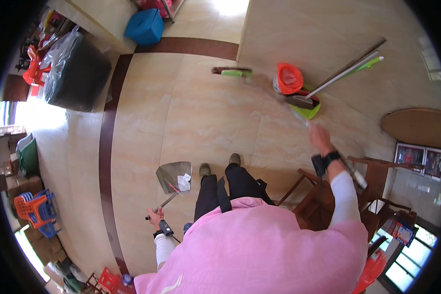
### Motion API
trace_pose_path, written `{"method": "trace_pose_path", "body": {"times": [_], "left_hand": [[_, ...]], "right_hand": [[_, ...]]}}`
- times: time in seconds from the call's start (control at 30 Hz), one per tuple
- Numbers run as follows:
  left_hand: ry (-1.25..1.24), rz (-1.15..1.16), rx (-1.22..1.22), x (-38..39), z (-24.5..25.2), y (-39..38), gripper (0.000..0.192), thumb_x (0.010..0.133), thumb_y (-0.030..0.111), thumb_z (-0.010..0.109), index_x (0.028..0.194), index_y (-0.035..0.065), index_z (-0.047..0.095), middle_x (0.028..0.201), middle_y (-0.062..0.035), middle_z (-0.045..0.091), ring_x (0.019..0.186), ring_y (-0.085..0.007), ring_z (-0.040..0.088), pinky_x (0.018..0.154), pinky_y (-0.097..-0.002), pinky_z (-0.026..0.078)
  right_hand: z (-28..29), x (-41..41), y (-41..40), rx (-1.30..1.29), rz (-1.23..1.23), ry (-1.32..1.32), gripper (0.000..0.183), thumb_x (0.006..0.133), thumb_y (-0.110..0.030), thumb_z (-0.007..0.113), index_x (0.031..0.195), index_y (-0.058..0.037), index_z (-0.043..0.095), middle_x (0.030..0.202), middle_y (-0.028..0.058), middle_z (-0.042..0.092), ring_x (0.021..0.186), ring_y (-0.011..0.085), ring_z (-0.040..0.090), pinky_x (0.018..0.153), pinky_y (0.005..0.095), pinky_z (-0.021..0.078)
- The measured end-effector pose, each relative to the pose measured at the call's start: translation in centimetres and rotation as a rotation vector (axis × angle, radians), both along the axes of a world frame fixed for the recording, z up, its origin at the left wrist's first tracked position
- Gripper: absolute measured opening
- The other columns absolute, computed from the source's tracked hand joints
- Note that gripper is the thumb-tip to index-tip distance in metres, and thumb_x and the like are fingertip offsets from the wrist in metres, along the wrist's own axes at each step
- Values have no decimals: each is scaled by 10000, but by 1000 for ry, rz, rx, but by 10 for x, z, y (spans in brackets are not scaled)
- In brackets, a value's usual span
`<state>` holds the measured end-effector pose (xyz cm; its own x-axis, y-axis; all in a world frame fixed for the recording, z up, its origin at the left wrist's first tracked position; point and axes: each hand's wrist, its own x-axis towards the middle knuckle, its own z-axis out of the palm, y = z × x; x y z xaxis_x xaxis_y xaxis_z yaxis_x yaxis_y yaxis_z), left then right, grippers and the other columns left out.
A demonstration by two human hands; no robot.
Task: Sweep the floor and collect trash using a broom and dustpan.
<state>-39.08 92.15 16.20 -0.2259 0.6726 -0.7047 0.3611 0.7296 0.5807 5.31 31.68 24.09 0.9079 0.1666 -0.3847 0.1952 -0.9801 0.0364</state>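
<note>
My left hand [156, 217] grips the handle of a grey long-handled dustpan [169, 172], whose pan is by my left foot. Crumpled white paper [184, 182] and a thin red-and-white piece of litter [173, 186] lie in the pan. Stretched out to the right, my right hand [319, 139] is closed around the pale handle of a broom. Part of that handle is blurred. The broom head [236, 71], green with dark bristles, is at the tiled floor [205, 110] ahead, left of a small bin [289, 80] lined with a red bag.
A green dustpan [308, 110] with upright broom handles [343, 76] stands beside the bin. Wooden chairs [316, 202] are close on my right. A large plastic-covered dark box [79, 71], a blue bin [145, 27] and stacked plastic stools [35, 209] stand towards the left.
</note>
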Motion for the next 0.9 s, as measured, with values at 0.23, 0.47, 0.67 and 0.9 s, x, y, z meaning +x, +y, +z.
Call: {"method": "trace_pose_path", "body": {"times": [0.23,0.47,0.67,0.9], "left_hand": [[-49,69,99,-14,25,-16,420,815,393,574,1083,88,464,881,-71,590,743,-189,645,584,-268,465],[-76,100,60,-29,21,-23,451,820,380,575,1139,91,440,974,-86,559,799,-182,640,636,-267,469],[-87,38,7,-67,-66,16,404,838,396,544,1074,87,438,848,-92,623,688,-182,651,530,-250,468],[-91,-100,-31,-74,-119,41,417,851,443,513,1031,75,435,766,-116,651,636,-162,642,484,-218,467]], "right_hand": [[-91,153,57,-83,138,-79,215,831,-136,448,986,-52,572,814,173,641,777,335,636,612,452,501],[-101,118,66,-137,211,32,177,833,-117,436,935,-25,548,864,188,636,814,338,630,658,464,502],[-59,8,71,-40,312,159,181,828,-85,409,958,13,490,812,267,587,800,431,566,657,503,449],[4,-130,106,69,210,430,232,799,-131,474,993,-10,514,867,253,579,858,420,547,725,486,436]]}}
